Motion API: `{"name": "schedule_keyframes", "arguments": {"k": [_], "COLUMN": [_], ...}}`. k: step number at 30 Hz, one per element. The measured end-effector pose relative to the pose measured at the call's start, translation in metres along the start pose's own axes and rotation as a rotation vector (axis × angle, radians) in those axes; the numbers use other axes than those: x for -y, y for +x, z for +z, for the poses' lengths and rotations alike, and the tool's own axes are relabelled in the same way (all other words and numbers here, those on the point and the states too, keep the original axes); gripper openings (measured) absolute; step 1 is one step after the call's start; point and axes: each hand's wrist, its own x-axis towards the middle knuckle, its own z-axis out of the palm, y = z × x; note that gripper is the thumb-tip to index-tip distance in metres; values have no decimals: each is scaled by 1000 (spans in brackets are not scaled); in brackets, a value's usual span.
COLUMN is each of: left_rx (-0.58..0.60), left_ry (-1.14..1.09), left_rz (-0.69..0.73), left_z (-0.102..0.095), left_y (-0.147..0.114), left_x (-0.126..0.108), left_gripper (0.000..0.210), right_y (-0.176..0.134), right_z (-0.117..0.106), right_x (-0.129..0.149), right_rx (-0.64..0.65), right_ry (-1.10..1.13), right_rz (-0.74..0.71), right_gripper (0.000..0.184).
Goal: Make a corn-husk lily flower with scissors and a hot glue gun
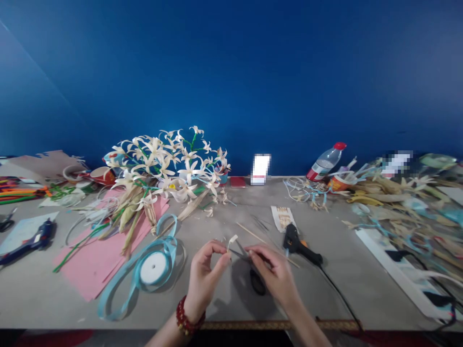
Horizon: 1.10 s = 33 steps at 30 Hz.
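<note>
Near the table's front middle, my left hand [208, 267] is closed in a pinch on a small white flower [232, 240] of thin strips. Part of the flower is hidden by the fingertips. My right hand [273, 270] grips a pair of scissors [257, 283] close to the blades. Two dark blade tips stick out leftward from its fingers toward the flower, and a black handle loop hangs below the palm. Whether the blades touch the flower I cannot tell. A thin stick [255, 233] lies on the table behind my hands.
Left of my hands sit a blue ribbon roll [154, 268], pink sheets [81, 270] and a bunch of white flowers [181, 159]. A black glue gun [302, 246] with a cable lies at right, beside a power strip [387, 272]. A bottle [325, 161] leans near the wall.
</note>
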Motion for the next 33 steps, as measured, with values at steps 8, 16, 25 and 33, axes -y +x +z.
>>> {"name": "schedule_keyframes", "arguments": {"k": [8,16,25,33], "left_rx": [-44,-94,-93,-129], "left_ry": [-157,-263,-242,-225], "left_rz": [-126,-173,-109,-92], "left_z": [-9,-19,-25,-36], "left_y": [2,3,6,5], "left_x": [3,2,4,15], "left_gripper": [17,19,15,14], "right_y": [-4,9,30,23], "right_z": [7,10,4,-76], "right_x": [-4,0,6,-35], "right_rx": [220,306,244,-33], "right_ry": [-88,-172,-260,-555], "right_rz": [-49,-99,-164,-32], "right_gripper": [20,22,17,21]}}
